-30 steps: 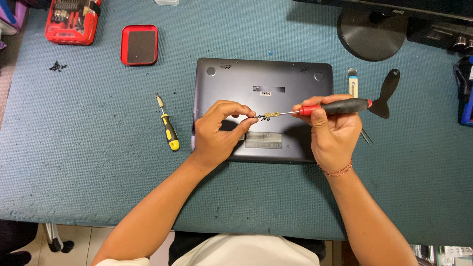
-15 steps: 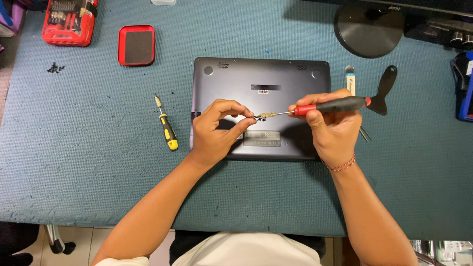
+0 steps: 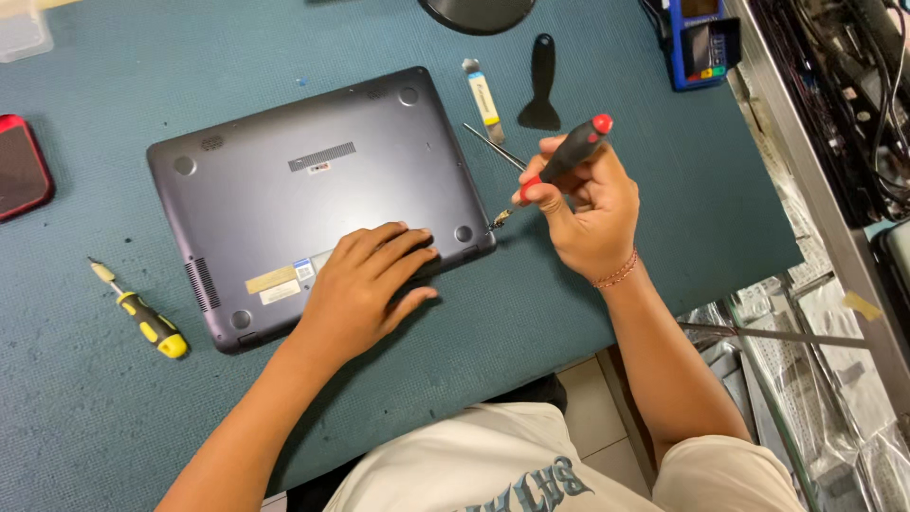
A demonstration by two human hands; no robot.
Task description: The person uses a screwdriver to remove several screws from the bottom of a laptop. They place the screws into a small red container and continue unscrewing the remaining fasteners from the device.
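Observation:
A dark grey laptop [image 3: 313, 180] lies upside down on the blue-green mat, bottom cover up. My left hand [image 3: 365, 289] rests flat on its near edge, fingers spread and pressing down. My right hand [image 3: 583, 204] grips a red-and-black screwdriver [image 3: 569, 152], tilted so its tip [image 3: 497, 220] sits just off the laptop's near right corner, beside a round rubber foot [image 3: 464, 233]. Whether the tip touches a screw is too small to tell.
A yellow-and-black screwdriver [image 3: 142, 313] lies left of the laptop. A black pry spatula [image 3: 541, 87], a small white-and-yellow tool [image 3: 482, 93] and a thin metal pick [image 3: 493, 145] lie beyond my right hand. A red tray [image 3: 19, 166] sits far left, a blue device [image 3: 701, 43] far right.
The view swung right and closer. My left hand let go of the screwdriver tip and dropped flat onto the laptop. My right hand carried the screwdriver to the laptop's near right corner.

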